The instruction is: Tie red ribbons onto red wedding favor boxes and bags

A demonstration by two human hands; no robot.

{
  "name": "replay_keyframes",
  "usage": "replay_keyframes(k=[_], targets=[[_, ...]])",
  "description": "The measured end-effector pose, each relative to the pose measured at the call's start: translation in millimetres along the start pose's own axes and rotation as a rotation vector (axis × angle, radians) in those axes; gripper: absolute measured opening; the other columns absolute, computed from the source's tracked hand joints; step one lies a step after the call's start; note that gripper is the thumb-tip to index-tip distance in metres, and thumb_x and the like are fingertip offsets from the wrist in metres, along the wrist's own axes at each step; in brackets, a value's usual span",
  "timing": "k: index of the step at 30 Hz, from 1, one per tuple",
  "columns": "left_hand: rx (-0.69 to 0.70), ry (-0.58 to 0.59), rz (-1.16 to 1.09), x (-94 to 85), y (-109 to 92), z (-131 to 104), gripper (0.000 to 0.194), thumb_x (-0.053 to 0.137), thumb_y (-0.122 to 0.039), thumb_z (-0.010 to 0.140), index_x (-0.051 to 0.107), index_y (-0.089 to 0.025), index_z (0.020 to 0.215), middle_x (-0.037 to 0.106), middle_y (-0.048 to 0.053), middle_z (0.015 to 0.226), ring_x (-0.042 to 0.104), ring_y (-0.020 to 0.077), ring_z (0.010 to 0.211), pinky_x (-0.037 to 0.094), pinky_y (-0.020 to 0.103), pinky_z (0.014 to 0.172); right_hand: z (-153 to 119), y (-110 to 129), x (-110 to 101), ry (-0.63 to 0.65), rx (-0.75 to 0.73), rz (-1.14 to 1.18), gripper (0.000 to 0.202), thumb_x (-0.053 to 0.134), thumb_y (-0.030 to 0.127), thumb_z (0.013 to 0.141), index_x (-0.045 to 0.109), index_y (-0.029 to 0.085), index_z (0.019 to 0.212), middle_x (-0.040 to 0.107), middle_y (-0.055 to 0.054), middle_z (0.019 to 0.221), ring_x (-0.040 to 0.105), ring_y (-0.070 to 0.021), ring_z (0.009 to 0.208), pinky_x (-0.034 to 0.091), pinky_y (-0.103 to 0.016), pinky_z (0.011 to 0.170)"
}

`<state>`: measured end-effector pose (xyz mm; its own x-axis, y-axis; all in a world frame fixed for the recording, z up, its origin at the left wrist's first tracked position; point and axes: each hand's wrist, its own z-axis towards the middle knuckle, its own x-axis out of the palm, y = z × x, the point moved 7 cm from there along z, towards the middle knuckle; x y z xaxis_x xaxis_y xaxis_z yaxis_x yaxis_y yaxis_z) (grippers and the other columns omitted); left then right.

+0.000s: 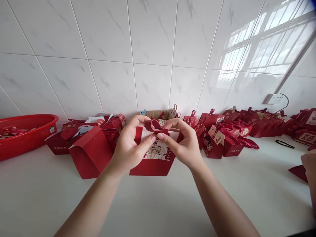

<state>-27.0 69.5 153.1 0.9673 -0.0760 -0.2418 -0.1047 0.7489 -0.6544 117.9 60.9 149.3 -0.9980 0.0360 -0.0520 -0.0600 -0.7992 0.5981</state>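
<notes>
Right in front of me stands a red gift box (pixel 151 168) with a pale printed panel showing a drawn couple. A dark red ribbon (pixel 156 125) forms a loop above its top. My left hand (pixel 133 141) pinches the ribbon from the left, thumb and fingers together. From the right, my right hand (pixel 184 140) pinches the same ribbon, its thumb tip close to the left thumb. Both hands hide the upper sides of the box. A plain red box (pixel 91 153) leans just left of my left hand.
At the far left sits a red plastic basin (pixel 29 138) holding small items. Several red boxes (pixel 232 144) with ribbons line the wall on the right. An open cardboard box (pixel 169 115) is behind. A black loop (pixel 285 144) lies near another person's hand (pixel 310 164) at the right edge.
</notes>
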Motion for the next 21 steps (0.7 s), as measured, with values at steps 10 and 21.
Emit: replay_keyframes(k=[10, 21], targets=[[-0.097, 0.015, -0.039, 4.3, 8.5, 0.5, 0.023, 0.067, -0.027, 0.082, 0.055, -0.023, 0.102, 0.062, 0.004, 0.102, 0.059, 0.0228, 0.100, 0.046, 0.037, 0.090, -0.3, -7.4, -1.7, -0.065, 0.068, 0.135, 0.024, 0.073, 0.019, 0.072, 0.051, 0.022, 0.081, 0.057, 0.003, 0.078, 0.061, -0.0120, 0.075, 0.054, -0.030, 0.076], [-0.061, 0.122, 0.038, 5.7, -0.1, 4.0, 0.020, 0.064, -0.028, 0.083, 0.058, -0.022, 0.101, 0.062, 0.004, 0.096, 0.059, 0.0232, 0.099, 0.049, 0.036, 0.088, -2.3, -5.5, 0.5, -0.006, 0.183, 0.091, 0.030, 0.074, 0.024, 0.071, 0.044, 0.022, 0.077, 0.055, 0.004, 0.074, 0.058, -0.0102, 0.067, 0.051, -0.024, 0.058]])
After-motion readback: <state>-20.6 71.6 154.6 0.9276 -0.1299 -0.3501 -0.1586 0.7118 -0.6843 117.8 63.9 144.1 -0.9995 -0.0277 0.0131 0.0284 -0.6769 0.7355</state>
